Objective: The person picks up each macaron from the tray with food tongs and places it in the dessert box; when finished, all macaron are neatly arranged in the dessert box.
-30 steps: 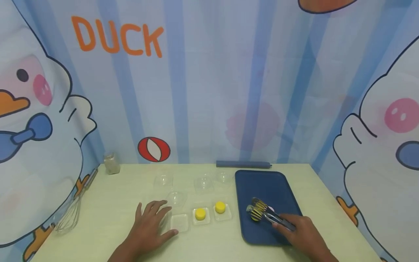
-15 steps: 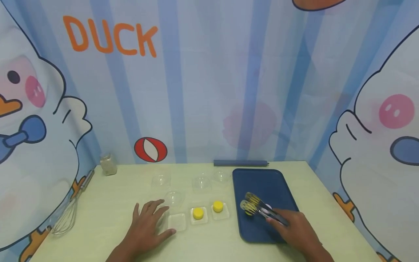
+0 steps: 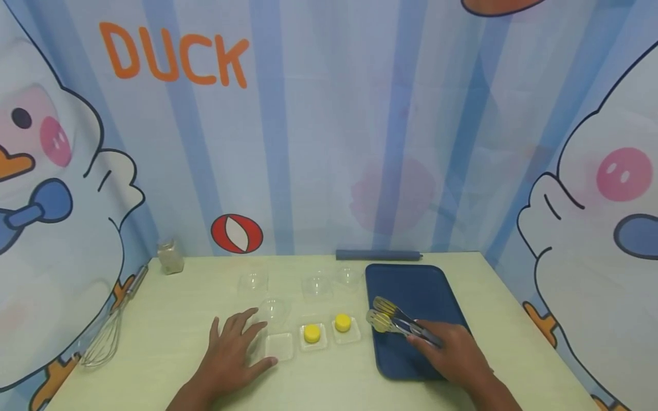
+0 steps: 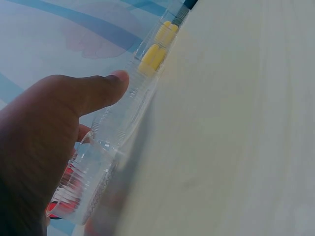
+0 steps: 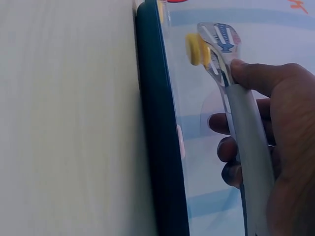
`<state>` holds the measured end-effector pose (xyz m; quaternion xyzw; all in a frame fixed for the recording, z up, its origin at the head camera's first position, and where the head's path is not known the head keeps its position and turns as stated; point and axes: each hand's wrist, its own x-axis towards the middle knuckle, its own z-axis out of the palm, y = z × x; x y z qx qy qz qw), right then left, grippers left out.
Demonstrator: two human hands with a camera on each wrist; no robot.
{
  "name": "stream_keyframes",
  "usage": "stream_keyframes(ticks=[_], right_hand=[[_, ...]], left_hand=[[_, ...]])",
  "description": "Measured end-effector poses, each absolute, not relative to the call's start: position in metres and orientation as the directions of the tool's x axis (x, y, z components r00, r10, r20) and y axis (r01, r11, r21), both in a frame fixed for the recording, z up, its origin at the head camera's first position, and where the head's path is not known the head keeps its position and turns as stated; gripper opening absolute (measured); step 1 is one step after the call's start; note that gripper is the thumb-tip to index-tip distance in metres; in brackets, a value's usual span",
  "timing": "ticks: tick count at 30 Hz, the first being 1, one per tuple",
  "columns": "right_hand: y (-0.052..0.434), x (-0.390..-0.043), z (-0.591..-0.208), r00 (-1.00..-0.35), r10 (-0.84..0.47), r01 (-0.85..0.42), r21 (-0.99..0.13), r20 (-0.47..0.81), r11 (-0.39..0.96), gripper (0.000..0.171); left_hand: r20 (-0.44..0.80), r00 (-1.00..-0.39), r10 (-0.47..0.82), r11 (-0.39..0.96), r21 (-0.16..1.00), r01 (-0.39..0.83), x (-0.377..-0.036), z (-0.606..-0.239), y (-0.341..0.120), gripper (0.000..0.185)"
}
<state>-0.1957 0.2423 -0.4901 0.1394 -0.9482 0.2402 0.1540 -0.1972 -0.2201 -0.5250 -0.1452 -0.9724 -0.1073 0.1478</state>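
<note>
My right hand (image 3: 452, 351) grips metal tongs (image 3: 408, 326) above the left edge of a dark blue tray (image 3: 418, 285). Between the tong heads sits a yellow macaron (image 5: 194, 49), lifted clear of the tray in the right wrist view. My left hand (image 3: 228, 354) is spread beside a square clear plastic base (image 3: 279, 347) with nothing in it, thumb and fingertips close to its left side. Whether they touch it, I cannot tell. Further right, one yellow macaron (image 3: 312, 333) and another yellow macaron (image 3: 342, 322) each sit on a clear base.
Several clear domed lids, such as this lid (image 3: 272, 310), stand behind the bases. A blue rolling pin (image 3: 378, 255) lies along the back edge. At the left are a whisk (image 3: 110, 337) and a glass jar (image 3: 170, 258). Something pinkish (image 5: 180, 141) shows over the tray's rim.
My right hand has moved the tongs and the yellow macaron leftward, from over the tray to its left edge. My left hand has stayed in place beside the clear base.
</note>
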Motion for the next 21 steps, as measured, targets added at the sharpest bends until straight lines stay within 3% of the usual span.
stream_keyframes(ticks=[11, 21], right_hand=[[0.202, -0.204, -0.490, -0.814, -0.285, -0.500, -0.361, 0.506, 0.787, 0.037], [0.155, -0.212, -0.499, -0.768, -0.315, -0.566, -0.362, 0.558, 0.740, 0.036]], left_hand=[[0.322, -0.914, 0.247, 0.929, 0.189, 0.318, -0.193, -0.525, -0.221, 0.074], [0.300, -0.923, 0.241, 0.938, 0.171, 0.301, -0.194, -0.525, -0.220, 0.074]])
